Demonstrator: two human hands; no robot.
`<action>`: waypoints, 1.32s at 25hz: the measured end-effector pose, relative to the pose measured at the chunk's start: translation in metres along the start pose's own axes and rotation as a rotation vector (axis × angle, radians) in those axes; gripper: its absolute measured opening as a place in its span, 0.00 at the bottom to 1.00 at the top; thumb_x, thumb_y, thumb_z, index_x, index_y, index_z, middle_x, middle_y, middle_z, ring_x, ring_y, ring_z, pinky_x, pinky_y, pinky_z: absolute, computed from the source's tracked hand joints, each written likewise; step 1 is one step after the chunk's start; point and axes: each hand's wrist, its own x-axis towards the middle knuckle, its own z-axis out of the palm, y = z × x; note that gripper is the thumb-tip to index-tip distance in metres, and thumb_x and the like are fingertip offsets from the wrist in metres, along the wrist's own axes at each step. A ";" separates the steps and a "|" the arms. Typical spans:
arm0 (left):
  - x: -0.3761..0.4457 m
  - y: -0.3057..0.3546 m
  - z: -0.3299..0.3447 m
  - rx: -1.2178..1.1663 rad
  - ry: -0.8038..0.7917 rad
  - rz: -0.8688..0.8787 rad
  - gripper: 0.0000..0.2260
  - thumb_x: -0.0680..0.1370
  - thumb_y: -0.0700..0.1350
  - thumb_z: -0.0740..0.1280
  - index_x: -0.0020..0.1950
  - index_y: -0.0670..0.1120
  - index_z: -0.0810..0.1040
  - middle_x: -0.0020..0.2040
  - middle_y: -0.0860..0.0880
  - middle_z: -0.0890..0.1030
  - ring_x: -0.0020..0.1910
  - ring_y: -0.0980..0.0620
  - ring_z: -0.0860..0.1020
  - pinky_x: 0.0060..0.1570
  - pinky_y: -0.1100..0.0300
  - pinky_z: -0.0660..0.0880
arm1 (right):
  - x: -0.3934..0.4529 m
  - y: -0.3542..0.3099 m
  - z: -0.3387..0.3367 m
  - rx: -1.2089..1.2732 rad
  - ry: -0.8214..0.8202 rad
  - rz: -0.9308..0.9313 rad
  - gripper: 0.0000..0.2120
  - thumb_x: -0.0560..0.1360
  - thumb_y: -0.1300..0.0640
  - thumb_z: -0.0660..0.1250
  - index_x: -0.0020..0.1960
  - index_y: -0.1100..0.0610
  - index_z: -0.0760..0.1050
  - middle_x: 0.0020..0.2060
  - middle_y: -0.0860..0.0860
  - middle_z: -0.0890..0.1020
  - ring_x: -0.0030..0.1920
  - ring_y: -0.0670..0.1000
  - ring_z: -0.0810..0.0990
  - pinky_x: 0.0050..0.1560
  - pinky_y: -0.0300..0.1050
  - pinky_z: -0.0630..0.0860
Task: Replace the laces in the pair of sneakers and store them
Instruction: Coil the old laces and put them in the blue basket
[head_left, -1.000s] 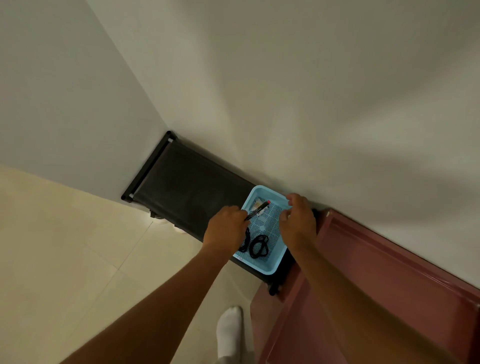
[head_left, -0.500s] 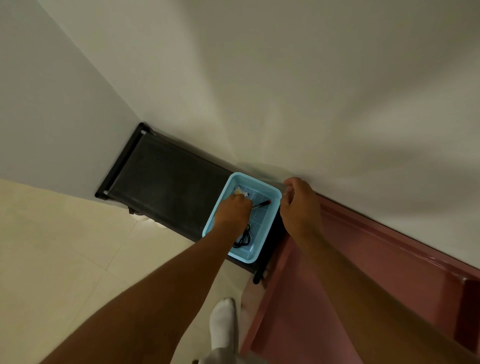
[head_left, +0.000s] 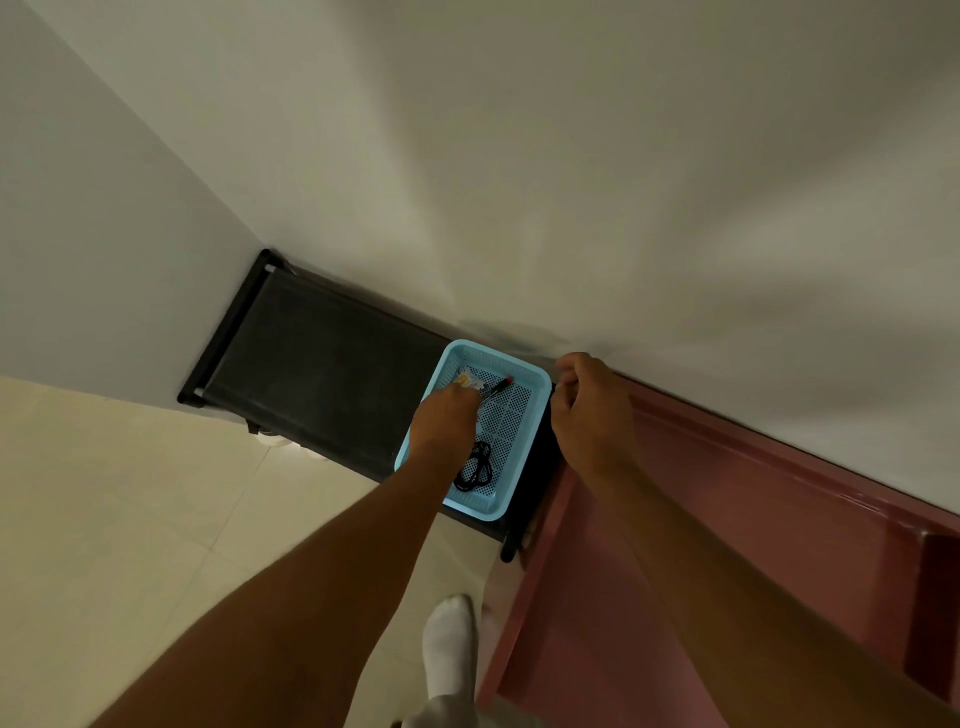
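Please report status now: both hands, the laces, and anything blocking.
Left hand inside blue basket, grip unclear. Right hand curled at its rim. Black laces lie loose in basket. No obstruction seen.

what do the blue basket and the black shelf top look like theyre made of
Blue basket: likely moulded plastic, matte, judging by its perforated floor and rounded rim. Black shelf top: possibly fabric or mesh stretched on a dark tube frame; too dim to tell.

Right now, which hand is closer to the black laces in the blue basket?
Left. The left hand reaches inside the blue basket, just above the black laces. The right hand is outside the basket, past its right rim.
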 end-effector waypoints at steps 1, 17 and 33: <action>-0.001 -0.001 0.000 -0.020 0.000 -0.008 0.08 0.82 0.42 0.67 0.59 0.42 0.81 0.55 0.44 0.81 0.53 0.44 0.82 0.53 0.50 0.80 | 0.000 0.000 -0.002 0.000 0.000 -0.001 0.11 0.77 0.64 0.66 0.58 0.55 0.77 0.48 0.47 0.80 0.48 0.49 0.78 0.48 0.45 0.76; -0.101 0.128 -0.044 0.026 0.197 0.442 0.33 0.82 0.64 0.51 0.84 0.51 0.53 0.81 0.42 0.61 0.80 0.38 0.60 0.76 0.37 0.61 | -0.100 0.052 -0.144 -0.348 0.118 0.048 0.31 0.81 0.45 0.63 0.79 0.59 0.64 0.76 0.57 0.68 0.76 0.59 0.65 0.75 0.57 0.66; -0.224 0.495 0.132 0.302 -0.052 1.140 0.36 0.80 0.69 0.51 0.84 0.57 0.42 0.84 0.45 0.47 0.83 0.40 0.46 0.77 0.31 0.48 | -0.350 0.386 -0.305 -0.325 0.333 0.715 0.32 0.81 0.46 0.63 0.80 0.57 0.59 0.78 0.57 0.64 0.77 0.60 0.62 0.73 0.59 0.68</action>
